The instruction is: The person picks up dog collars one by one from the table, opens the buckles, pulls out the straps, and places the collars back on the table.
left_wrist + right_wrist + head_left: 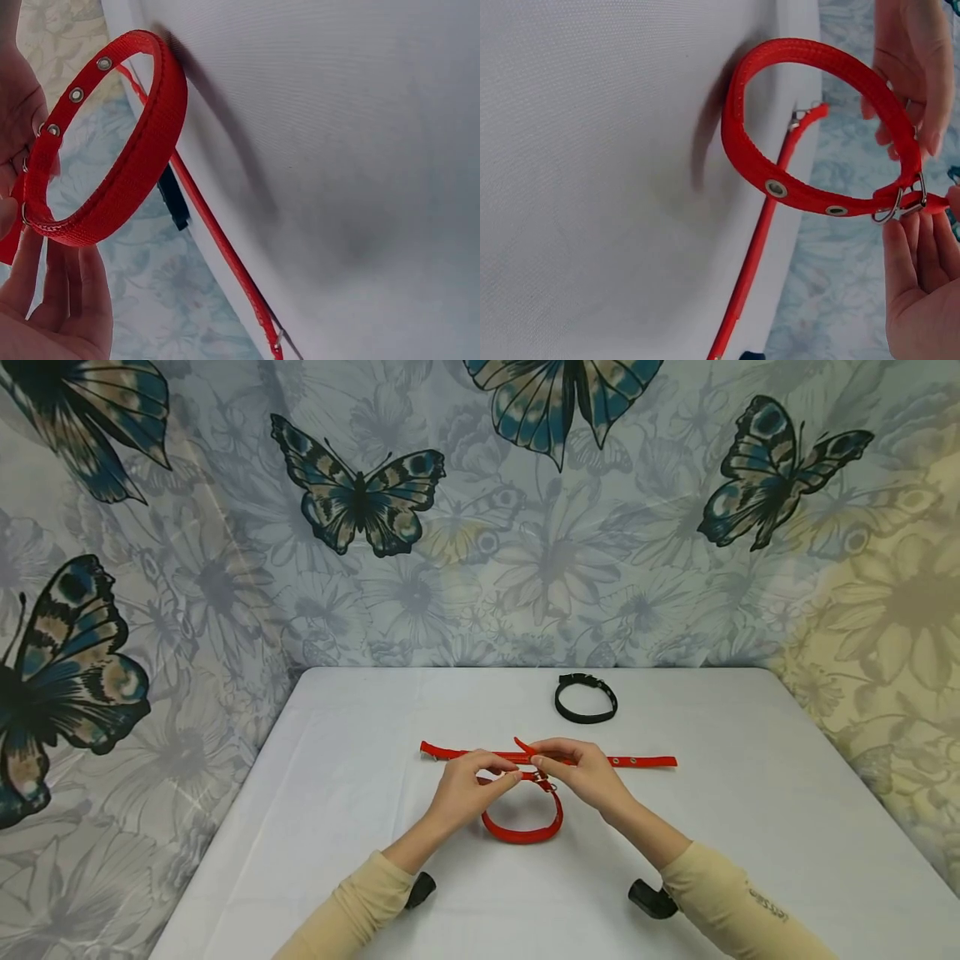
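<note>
Both hands hold a red dog collar [522, 837], buckled into a loop above the white table. My left hand [467, 789] pinches it beside the metal buckle [913, 201]. With thumb and fingers, my right hand [585, 771] grips the strap end that comes through the buckle; its red tip sticks up past the fingers. Metal eyelets [776, 188] and a D-ring [886, 216] show on the band in the right wrist view. Behind the hands, a second red collar [643, 762] lies stretched out flat, its middle partly hidden by them.
A black collar [587, 718], fastened in a ring, lies near the table's back edge. The white table [360, 718] meets a butterfly-patterned cloth backdrop [420, 602]. Black devices [652, 900] sit under both wrists.
</note>
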### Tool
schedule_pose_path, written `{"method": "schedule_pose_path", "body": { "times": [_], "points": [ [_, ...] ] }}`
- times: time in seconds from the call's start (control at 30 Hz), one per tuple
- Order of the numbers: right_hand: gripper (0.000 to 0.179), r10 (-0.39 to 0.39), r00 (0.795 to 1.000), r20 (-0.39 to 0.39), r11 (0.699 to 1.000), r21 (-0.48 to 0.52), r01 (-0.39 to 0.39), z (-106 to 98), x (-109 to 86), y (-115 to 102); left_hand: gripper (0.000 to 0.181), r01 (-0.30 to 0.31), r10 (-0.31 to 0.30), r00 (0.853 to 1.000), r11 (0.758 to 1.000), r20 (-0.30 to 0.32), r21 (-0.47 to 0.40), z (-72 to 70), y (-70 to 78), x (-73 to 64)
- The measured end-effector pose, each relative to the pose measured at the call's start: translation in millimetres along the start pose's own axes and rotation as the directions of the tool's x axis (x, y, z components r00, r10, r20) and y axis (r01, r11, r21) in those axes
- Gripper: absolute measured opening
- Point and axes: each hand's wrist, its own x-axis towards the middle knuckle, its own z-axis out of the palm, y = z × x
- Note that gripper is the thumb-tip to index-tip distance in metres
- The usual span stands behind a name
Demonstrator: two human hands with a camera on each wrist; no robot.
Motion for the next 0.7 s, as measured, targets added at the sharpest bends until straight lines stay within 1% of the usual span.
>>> {"method": "schedule_pose_path", "body": {
  "times": [0.17, 0.4, 0.53, 0.7],
  "points": [
    [0.034, 0.011, 1.0, -0.001, 1.0, 0.022, -0.011, 0.6, 0.8, -0.4, 0.011, -0.034, 0.034, 0.999, 0.999, -0.01, 0.014, 3.0, 2.7, 5.5],
    [0.033, 0.005, 1.0, 0.004, 0.999, 0.051, -0.005, 1.5, -0.2, -2.5, 0.006, -0.036, 0.036, 0.999, 0.999, 0.007, 0.024, 7.5, 5.5, 10.9],
    [0.036, 0.011, 1.0, 0.004, 0.996, 0.089, -0.011, 1.1, -0.8, -2.3, 0.005, -0.012, 0.012, 1.0, 0.999, 0.02, 0.034, 9.4, 5.9, 12.9],
    [0.041, 0.04, 0.999, 0.0, 0.985, 0.17, -0.04, 1.9, 0.9, -0.1, 0.005, 0.026, -0.028, 0.999, 0.999, 0.044, 0.038, 11.6, 6.0, 15.3]
  ]
}}
